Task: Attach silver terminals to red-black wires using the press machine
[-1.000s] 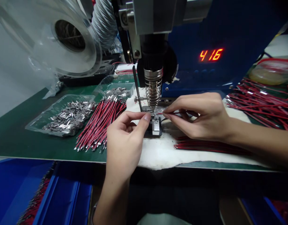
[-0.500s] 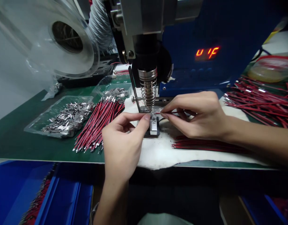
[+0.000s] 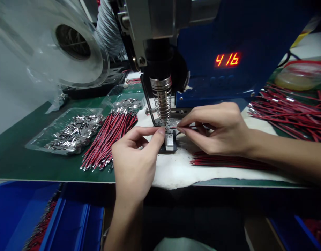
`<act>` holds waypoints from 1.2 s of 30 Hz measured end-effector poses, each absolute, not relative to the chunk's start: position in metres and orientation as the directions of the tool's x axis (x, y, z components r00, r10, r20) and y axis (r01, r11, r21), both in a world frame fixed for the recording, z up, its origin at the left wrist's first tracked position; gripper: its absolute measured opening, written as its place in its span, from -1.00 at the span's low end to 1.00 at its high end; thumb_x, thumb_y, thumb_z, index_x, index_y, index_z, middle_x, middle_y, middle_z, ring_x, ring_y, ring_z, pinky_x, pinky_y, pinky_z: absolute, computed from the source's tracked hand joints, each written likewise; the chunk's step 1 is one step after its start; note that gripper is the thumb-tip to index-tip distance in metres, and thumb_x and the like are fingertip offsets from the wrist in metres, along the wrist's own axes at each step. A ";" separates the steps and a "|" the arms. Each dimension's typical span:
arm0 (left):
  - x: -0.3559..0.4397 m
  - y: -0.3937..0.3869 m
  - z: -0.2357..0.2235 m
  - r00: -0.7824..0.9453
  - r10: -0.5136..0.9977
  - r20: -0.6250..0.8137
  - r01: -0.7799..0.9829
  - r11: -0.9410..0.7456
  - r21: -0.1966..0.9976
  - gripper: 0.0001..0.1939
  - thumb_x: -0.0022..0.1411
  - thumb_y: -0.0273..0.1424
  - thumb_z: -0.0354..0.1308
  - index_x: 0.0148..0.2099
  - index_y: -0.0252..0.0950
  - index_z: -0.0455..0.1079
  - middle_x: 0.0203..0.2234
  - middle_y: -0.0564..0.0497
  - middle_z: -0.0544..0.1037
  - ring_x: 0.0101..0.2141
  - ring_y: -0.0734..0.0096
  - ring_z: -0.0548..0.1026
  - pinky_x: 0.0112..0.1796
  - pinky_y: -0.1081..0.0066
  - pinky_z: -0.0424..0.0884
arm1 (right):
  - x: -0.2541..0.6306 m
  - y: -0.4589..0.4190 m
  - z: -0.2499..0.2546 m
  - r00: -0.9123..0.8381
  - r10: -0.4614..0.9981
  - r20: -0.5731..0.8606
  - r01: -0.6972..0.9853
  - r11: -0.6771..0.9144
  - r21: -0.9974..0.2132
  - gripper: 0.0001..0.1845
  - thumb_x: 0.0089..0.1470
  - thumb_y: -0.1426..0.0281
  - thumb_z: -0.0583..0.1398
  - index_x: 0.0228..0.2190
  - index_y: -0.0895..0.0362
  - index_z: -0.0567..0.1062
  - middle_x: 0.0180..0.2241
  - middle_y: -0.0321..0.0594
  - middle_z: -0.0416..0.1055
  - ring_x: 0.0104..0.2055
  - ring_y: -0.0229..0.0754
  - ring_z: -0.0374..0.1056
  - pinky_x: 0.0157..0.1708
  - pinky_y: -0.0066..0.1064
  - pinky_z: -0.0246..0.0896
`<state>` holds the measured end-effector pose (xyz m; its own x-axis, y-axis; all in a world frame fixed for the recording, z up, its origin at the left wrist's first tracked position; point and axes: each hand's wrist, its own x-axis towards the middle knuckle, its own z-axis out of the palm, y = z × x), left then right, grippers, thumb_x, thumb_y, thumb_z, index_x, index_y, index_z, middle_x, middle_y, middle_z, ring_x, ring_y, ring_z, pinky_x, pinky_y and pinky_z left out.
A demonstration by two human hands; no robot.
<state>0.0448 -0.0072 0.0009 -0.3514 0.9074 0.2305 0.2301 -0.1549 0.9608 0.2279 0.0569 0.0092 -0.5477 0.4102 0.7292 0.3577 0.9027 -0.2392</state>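
Under the spring-wrapped tip (image 3: pixel 162 101) of a soldering machine, my two hands meet at a small metal fixture (image 3: pixel 170 141). My left hand (image 3: pixel 138 153) pinches thumb and forefinger together at the fixture's left side; whatever is between them is too small to make out. From the right, my right hand (image 3: pixel 218 129) pinches a thin red and black wire (image 3: pixel 193 127) whose end points into the fixture. A row of red and black wires (image 3: pixel 223 161) lies on white cloth below my right hand. Left of my left hand rests a pile of wires with metal ends (image 3: pixel 105 139).
A clear bag of small metal connectors (image 3: pixel 76 130) lies on the green table (image 3: pixel 16 153) at left. A loose heap of wires (image 3: pixel 293 113) is at right. Behind stands a blue machine housing (image 3: pixel 202 83) with a red display. Blue bins (image 3: pixel 68 223) sit below the table edge.
The view has shifted slightly, and the red display now reads differently. Both hands keep nearly the same pose at the fixture.
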 end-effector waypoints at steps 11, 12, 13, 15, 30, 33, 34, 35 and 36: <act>0.045 -0.007 -0.002 -0.350 0.904 0.245 0.203 -0.182 0.962 -0.82 0.10 -0.23 0.34 -0.33 -0.24 0.56 -0.62 0.10 0.37 -0.60 0.58 0.18 -0.57 0.49 0.09 | 0.229 0.057 0.008 -0.544 0.390 0.743 0.343 0.911 -0.227 -0.92 0.05 0.52 0.25 -0.39 0.12 0.55 -0.43 -0.25 0.57 -0.44 -0.25 0.46 -0.47 -0.41 0.33; 0.045 -0.007 -0.002 -0.349 0.904 0.248 0.204 -0.185 0.961 -0.82 0.10 -0.24 0.34 -0.33 -0.25 0.56 -0.62 0.10 0.37 -0.60 0.58 0.18 -0.57 0.49 0.09 | 0.229 0.057 0.008 -0.543 0.393 0.742 0.346 0.910 -0.229 -0.91 0.05 0.52 0.25 -0.39 0.11 0.55 -0.42 -0.26 0.57 -0.43 -0.25 0.46 -0.48 -0.41 0.33; 0.045 -0.007 -0.002 -0.350 0.903 0.250 0.207 -0.186 0.961 -0.82 0.10 -0.24 0.34 -0.32 -0.25 0.56 -0.61 0.10 0.38 -0.60 0.57 0.18 -0.57 0.49 0.09 | 0.229 0.057 0.008 -0.543 0.401 0.738 0.353 0.906 -0.233 -0.90 0.06 0.52 0.24 -0.39 0.09 0.54 -0.42 -0.27 0.57 -0.43 -0.24 0.46 -0.48 -0.40 0.33; 0.046 -0.007 -0.001 -0.353 0.902 0.249 0.216 -0.180 0.960 -0.82 0.10 -0.24 0.34 -0.32 -0.25 0.56 -0.61 0.09 0.39 -0.60 0.56 0.19 -0.57 0.49 0.09 | 0.229 0.058 0.008 -0.541 0.411 0.734 0.362 0.901 -0.238 -0.88 0.06 0.52 0.24 -0.39 0.05 0.54 -0.42 -0.30 0.58 -0.44 -0.23 0.46 -0.49 -0.38 0.33; 0.044 -0.005 -0.003 -0.303 0.921 0.243 0.153 -0.205 0.967 -0.85 0.10 -0.26 0.35 -0.31 -0.23 0.60 -0.55 0.06 0.48 -0.58 0.57 0.21 -0.54 0.48 0.10 | 0.228 0.057 0.009 -0.554 0.409 0.725 0.352 0.904 -0.241 -0.89 0.06 0.52 0.23 -0.39 0.07 0.54 -0.43 -0.27 0.57 -0.45 -0.23 0.45 -0.51 -0.39 0.31; 0.043 -0.005 -0.003 -0.306 0.923 0.235 0.116 -0.209 0.971 -0.87 0.10 -0.29 0.35 -0.32 -0.24 0.58 -0.56 0.07 0.45 -0.59 0.58 0.19 -0.54 0.49 0.09 | 0.228 0.057 0.008 -0.556 0.402 0.728 0.342 0.908 -0.240 -0.90 0.06 0.52 0.24 -0.38 0.10 0.54 -0.43 -0.24 0.57 -0.44 -0.23 0.46 -0.51 -0.39 0.31; 0.042 -0.005 -0.003 -0.314 0.920 0.234 0.096 -0.214 0.972 -0.88 0.10 -0.30 0.35 -0.33 -0.24 0.58 -0.58 0.08 0.42 -0.59 0.59 0.18 -0.55 0.49 0.08 | 0.228 0.057 0.008 -0.554 0.401 0.729 0.342 0.908 -0.240 -0.90 0.06 0.52 0.24 -0.39 0.10 0.54 -0.43 -0.24 0.57 -0.44 -0.23 0.46 -0.51 -0.39 0.31; 0.042 -0.005 -0.004 -0.321 0.919 0.231 0.078 -0.217 0.973 -0.88 0.10 -0.31 0.35 -0.34 -0.24 0.57 -0.59 0.09 0.40 -0.59 0.59 0.18 -0.55 0.50 0.07 | 0.228 0.057 0.008 -0.553 0.403 0.729 0.345 0.907 -0.240 -0.90 0.06 0.52 0.24 -0.39 0.09 0.54 -0.43 -0.25 0.57 -0.44 -0.23 0.46 -0.51 -0.39 0.30; 0.041 -0.005 -0.004 -0.327 0.917 0.229 0.065 -0.220 0.973 -0.89 0.10 -0.32 0.35 -0.34 -0.25 0.56 -0.59 0.09 0.38 -0.58 0.60 0.17 -0.55 0.50 0.06 | 0.228 0.057 0.008 -0.553 0.405 0.728 0.347 0.906 -0.240 -0.90 0.07 0.52 0.23 -0.39 0.09 0.54 -0.43 -0.26 0.57 -0.44 -0.23 0.46 -0.51 -0.39 0.30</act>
